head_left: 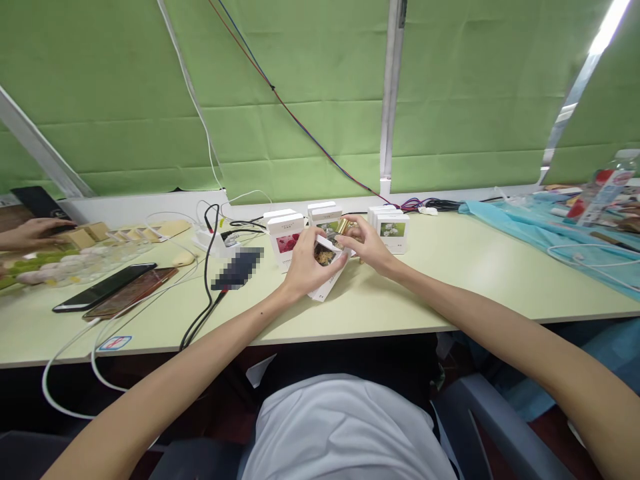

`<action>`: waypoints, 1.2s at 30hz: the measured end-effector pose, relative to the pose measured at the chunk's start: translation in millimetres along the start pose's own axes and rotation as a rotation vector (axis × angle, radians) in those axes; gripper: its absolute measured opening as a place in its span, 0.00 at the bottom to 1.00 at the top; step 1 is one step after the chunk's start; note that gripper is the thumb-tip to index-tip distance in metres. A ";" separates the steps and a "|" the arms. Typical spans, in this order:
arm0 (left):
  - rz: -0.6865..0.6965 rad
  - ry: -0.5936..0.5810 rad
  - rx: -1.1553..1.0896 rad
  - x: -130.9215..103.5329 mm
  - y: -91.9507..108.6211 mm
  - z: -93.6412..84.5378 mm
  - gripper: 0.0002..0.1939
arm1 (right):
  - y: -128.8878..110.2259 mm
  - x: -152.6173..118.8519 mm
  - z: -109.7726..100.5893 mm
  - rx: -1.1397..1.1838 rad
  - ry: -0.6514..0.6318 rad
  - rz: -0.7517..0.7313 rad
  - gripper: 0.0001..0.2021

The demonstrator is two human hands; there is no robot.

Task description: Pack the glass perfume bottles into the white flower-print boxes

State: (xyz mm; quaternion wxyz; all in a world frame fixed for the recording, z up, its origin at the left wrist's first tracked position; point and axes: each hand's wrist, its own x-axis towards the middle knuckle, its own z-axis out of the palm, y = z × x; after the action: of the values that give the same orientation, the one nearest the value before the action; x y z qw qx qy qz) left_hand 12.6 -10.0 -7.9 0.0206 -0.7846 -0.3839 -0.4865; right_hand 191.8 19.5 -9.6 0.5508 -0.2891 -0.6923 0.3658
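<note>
My left hand [304, 265] is wrapped round a small white card-like box [326, 288] with a dark picture of yellowish flowers on its front. The box leans to the right, low over the table. Close against its top edge, my right hand [369, 245] pinches a small shiny gold cylinder-like piece [343, 226]; fingers hide much of it. To the left stand white boxes with a pink picture [286, 241]. Behind my hands is another white stack [323, 215], partly covered. White boxes with a green and white flower picture [393, 230] stand beside my right hand.
Left on the pale table [450, 287] lie two phones [105, 287], a blurred-out dark item [237, 269], cables and a power strip [216, 241]. Another person's hand [37, 233] is at far left. Blue plastic sheeting [545, 233] and a bottle [605, 187] lie right.
</note>
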 end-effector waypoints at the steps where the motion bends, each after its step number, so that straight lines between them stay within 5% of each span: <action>1: -0.002 -0.002 -0.001 -0.1 0.2 0.1 0.21 | -0.3 0.0 0.3 -0.010 0.012 0.008 0.26; 16: -0.020 -0.043 -0.034 -1.9 2.3 0.8 0.22 | 0.2 2.3 -2.6 -0.023 0.075 0.053 0.19; 36: 0.030 -0.119 -0.026 -1.9 4.1 -0.7 0.21 | 11.1 8.1 -13.7 -0.048 0.038 0.102 0.23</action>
State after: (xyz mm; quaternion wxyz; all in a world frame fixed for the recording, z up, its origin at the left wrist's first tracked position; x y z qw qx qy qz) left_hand 14.2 -14.3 -7.6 -0.0055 -0.8180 -0.3663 -0.4434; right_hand 203.3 34.9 -12.5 0.5373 -0.3440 -0.6747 0.3710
